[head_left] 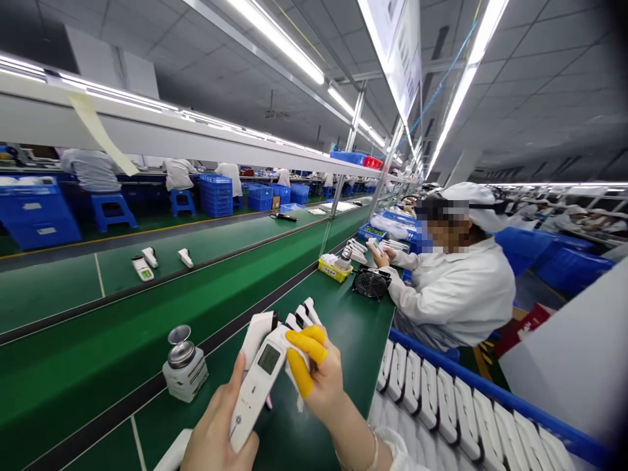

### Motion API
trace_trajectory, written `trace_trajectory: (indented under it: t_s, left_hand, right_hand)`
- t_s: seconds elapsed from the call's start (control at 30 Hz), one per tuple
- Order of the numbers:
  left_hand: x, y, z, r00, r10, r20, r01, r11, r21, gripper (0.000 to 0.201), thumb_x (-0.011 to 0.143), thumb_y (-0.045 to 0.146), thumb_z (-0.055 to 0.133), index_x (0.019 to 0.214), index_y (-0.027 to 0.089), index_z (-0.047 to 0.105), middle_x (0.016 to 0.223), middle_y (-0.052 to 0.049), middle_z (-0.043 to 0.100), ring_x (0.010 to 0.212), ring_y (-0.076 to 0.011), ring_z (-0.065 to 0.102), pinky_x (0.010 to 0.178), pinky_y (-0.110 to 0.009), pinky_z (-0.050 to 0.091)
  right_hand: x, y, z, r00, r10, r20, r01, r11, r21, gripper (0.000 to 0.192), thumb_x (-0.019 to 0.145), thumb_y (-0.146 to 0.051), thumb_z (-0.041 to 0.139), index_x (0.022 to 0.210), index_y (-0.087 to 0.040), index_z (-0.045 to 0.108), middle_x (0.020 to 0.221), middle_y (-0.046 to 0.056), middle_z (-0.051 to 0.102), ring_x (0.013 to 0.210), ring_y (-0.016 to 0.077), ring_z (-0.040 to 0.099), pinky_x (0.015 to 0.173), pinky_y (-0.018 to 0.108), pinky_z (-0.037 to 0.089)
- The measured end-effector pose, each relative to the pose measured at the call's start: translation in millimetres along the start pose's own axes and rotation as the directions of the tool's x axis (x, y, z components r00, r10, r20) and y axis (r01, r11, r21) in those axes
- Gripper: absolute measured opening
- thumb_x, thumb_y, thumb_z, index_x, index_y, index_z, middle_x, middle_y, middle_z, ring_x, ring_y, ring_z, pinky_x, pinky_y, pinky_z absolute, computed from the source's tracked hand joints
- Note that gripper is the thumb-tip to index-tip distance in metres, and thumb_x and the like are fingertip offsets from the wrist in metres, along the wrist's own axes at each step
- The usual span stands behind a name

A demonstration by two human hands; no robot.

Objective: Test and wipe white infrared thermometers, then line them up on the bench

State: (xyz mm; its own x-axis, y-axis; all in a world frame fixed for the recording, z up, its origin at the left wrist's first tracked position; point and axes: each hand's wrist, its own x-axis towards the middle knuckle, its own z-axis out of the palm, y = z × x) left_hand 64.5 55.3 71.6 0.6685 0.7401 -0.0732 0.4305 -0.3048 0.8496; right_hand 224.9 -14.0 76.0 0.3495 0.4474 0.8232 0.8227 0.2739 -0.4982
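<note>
My left hand (pixel 216 432) grips a white thermometer (pixel 258 386) at its lower end, thumb up along the side, screen facing me, held above the green bench (pixel 343 327). My right hand (pixel 321 383), w/ yellow finger cots (pixel 301 363), curls round the upper end. More thermometers lie just behind. A bottle (pixel 184 373) stands to the left; a co-worker (pixel 456 288) sits further along.
</note>
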Motion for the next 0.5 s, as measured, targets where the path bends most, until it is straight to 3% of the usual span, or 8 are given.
trace_trajectory:
  t_s: [0.2,0.33,0.43,0.5]
  left_hand:
    - [-0.2,-0.6,-0.7,1.0,0.02,-0.013,-0.019,0.999,0.042,0.069,0.077,0.02,0.037,0.142,0.029,0.013,0.119,-0.008,0.048,0.101,-0.025,0.055,0.07,-0.03,0.048]
    - [2.7,-2.1,-1.2,0.999,0.041,0.008,-0.042,0.994,0.104,0.071,0.076,0.018,0.038,0.142,0.03,0.014,0.11,-0.007,0.054,0.085,-0.0227,0.059,0.063,-0.029,0.046]
    - [5.3,-3.5,-0.1,0.999,0.027,0.031,-0.03,0.991,0.127,0.072,0.077,0.017,0.038,0.142,0.03,0.012,0.108,-0.007,0.053,0.084,-0.0228,0.059,0.064,-0.03,0.046]
    - [6.7,-4.1,1.0,0.999,-0.006,0.035,0.002,0.993,0.116,0.072,0.077,0.017,0.039,0.142,0.031,0.011,0.113,-0.008,0.052,0.088,-0.0243,0.059,0.067,-0.032,0.047]
  right_hand:
    - [-3.0,-5.8,-3.0,1.0,0.016,0.026,-0.016,1.0,0.005,0.03,0.078,-0.014,0.055,0.105,-0.024,0.06,0.081,0.005,0.057,0.074,0.0198,0.054,0.068,0.039,0.047]
    - [1.2,-12.7,-10.3,0.994,0.002,0.111,0.006,0.998,-0.069,0.025,0.079,-0.012,0.053,0.099,-0.023,0.063,0.078,0.004,0.055,0.071,0.0189,0.053,0.067,0.038,0.046]
    - [0.0,-9.3,-14.4,0.988,0.002,0.152,0.018,0.991,-0.13,0.024,0.08,-0.013,0.052,0.097,-0.023,0.065,0.077,0.004,0.055,0.071,0.0185,0.053,0.067,0.038,0.046]
    - [-2.9,-1.4,-17.6,0.988,0.063,0.144,-0.04,0.986,-0.162,0.023,0.082,-0.016,0.051,0.099,-0.022,0.064,0.08,0.006,0.058,0.074,0.0195,0.055,0.068,0.038,0.047]
